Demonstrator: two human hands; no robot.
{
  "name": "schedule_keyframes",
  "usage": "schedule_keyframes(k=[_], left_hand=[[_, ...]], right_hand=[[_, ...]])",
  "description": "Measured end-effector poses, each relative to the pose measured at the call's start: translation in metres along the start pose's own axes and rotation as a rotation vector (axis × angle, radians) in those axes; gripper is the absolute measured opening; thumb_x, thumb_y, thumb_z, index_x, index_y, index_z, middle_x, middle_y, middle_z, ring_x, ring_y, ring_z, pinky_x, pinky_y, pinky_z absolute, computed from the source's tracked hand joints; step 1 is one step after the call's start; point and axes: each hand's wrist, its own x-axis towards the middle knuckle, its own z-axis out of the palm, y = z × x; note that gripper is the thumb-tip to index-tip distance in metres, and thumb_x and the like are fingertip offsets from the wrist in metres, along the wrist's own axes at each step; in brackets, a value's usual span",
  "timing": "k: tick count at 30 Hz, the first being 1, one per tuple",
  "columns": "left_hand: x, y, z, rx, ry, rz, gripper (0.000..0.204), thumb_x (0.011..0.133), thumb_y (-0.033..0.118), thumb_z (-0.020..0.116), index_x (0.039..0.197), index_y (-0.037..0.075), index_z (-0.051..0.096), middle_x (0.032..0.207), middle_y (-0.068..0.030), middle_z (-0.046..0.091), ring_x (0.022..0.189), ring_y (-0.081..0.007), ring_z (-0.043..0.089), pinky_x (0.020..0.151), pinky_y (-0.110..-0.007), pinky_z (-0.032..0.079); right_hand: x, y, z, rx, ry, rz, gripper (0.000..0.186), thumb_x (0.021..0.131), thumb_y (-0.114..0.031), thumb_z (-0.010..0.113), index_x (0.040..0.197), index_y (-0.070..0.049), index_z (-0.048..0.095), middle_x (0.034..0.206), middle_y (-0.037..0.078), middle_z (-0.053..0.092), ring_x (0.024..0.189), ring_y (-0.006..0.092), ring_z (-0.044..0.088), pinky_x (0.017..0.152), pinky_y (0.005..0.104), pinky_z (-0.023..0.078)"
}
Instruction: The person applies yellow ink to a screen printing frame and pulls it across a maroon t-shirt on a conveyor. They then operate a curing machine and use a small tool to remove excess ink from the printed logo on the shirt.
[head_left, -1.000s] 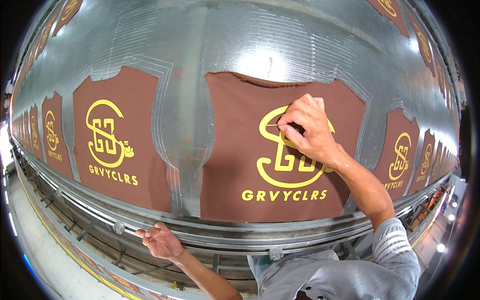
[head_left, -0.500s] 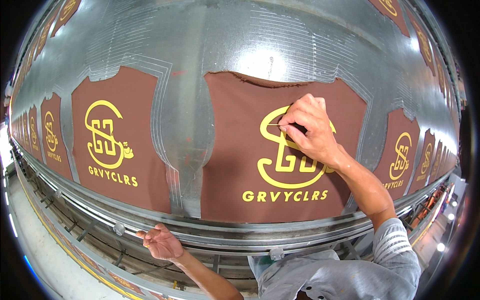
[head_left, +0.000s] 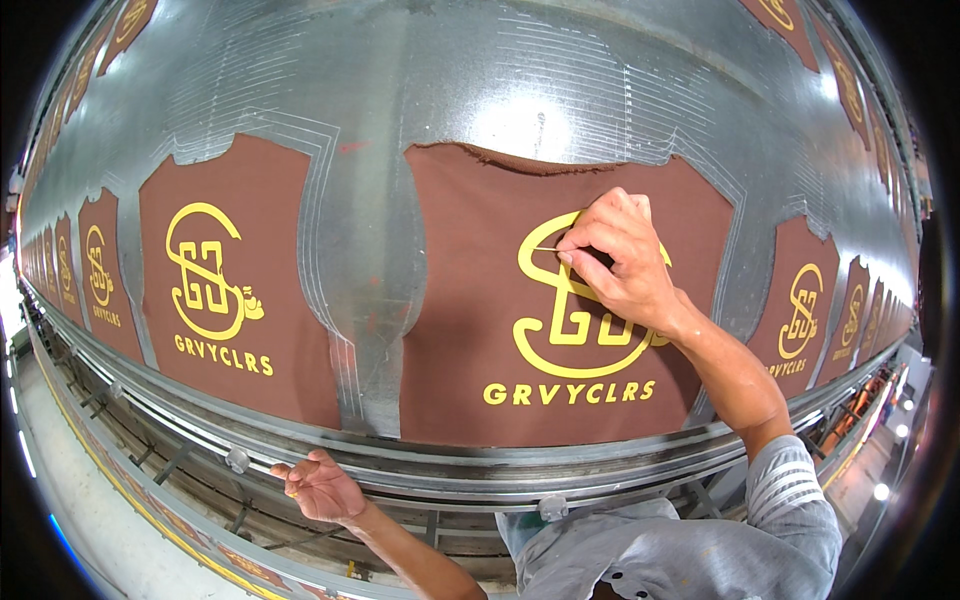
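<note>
A brown shirt panel (head_left: pixel 460 300) lies flat on the grey table in front of me, with a large yellow print (head_left: pixel 530 345) of a round emblem above a line of letters. Over the upper part of the emblem, my right hand (head_left: pixel 622 255) pinches a thin, straight, pale sliver (head_left: pixel 546 249), its tip pointing left at the yellow curve. The hand covers part of the emblem. I cannot tell whether the tip touches the print. My left hand (head_left: pixel 325 487) hangs beyond the table's near edge by the rail, palm up, fingers loosely curled and apart, holding nothing.
Another printed brown panel (head_left: pixel 240 290) lies to the left, and more (head_left: pixel 800 300) run along the table to the right. White marking lines (head_left: pixel 620 90) cover the grey tabletop (head_left: pixel 380 80). A metal rail (head_left: pixel 440 490) with round knobs (head_left: pixel 553 507) follows the near edge.
</note>
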Motion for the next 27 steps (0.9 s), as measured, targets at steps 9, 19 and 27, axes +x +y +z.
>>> schedule_keyframes(k=[9, 19, 27], left_hand=[[0.0018, -0.0012, 0.0021, -0.007, -0.012, -0.010, 0.041, 0.095, 0.010, 0.058, 0.134, 0.006, 0.045, 0.099, 0.0006, 0.070, 0.109, -0.0151, 0.060, 0.108, -0.046, 0.033], [0.0039, 0.0013, 0.0023, 0.023, -0.035, -0.026, 0.043, 0.092, 0.005, 0.059, 0.133, 0.004, 0.048, 0.101, 0.0032, 0.070, 0.109, -0.0127, 0.060, 0.109, -0.044, 0.035], [0.0033, 0.0011, 0.0018, 0.018, -0.023, -0.018, 0.042, 0.092, 0.006, 0.059, 0.132, 0.004, 0.048, 0.102, 0.0028, 0.070, 0.109, -0.0134, 0.061, 0.109, -0.044, 0.036]], right_hand=[[0.0011, -0.0008, -0.0010, -0.014, -0.024, -0.017, 0.007, 0.075, -0.006, 0.070, 0.077, -0.012, 0.065, 0.076, -0.002, 0.057, 0.079, 0.0181, 0.048, 0.078, 0.0356, 0.031], [-0.0002, 0.0003, 0.0000, -0.012, -0.005, -0.015, 0.008, 0.074, -0.005, 0.068, 0.075, -0.012, 0.064, 0.075, -0.002, 0.056, 0.079, 0.0181, 0.048, 0.077, 0.0358, 0.031], [0.0000, -0.0002, 0.0000, -0.010, -0.004, -0.008, 0.008, 0.073, -0.006, 0.067, 0.075, -0.012, 0.063, 0.075, -0.002, 0.056, 0.078, 0.0182, 0.048, 0.076, 0.0360, 0.030]])
